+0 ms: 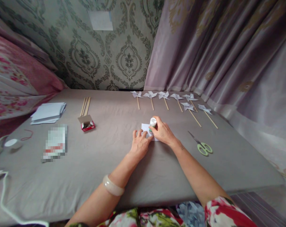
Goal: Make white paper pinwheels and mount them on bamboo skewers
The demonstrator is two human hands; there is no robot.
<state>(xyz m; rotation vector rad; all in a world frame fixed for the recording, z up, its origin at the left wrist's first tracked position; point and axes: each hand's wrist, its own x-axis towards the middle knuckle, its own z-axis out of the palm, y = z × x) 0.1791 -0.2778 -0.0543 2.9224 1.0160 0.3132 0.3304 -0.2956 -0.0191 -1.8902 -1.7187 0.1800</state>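
Note:
My right hand [163,130] is closed round a white and green glue stick [153,121], held upright with its lower end against a small white sheet of paper [145,127]. Flat on that paper's near-left part, my left hand [141,144] lies with its fingers spread. The hands cover much of the sheet. To the right of my right hand, scissors with light green handles [205,148] lie on the grey cloth. Farther back are several white paper pinwheels [163,95] on wooden sticks.
On the left lie a stack of white paper [48,113], several wooden sticks [85,106], an opened red box of small metal pieces [87,125] and a blurred-out packet [55,142]. A white roll [13,144] and a white cable [5,201] are at the left edge.

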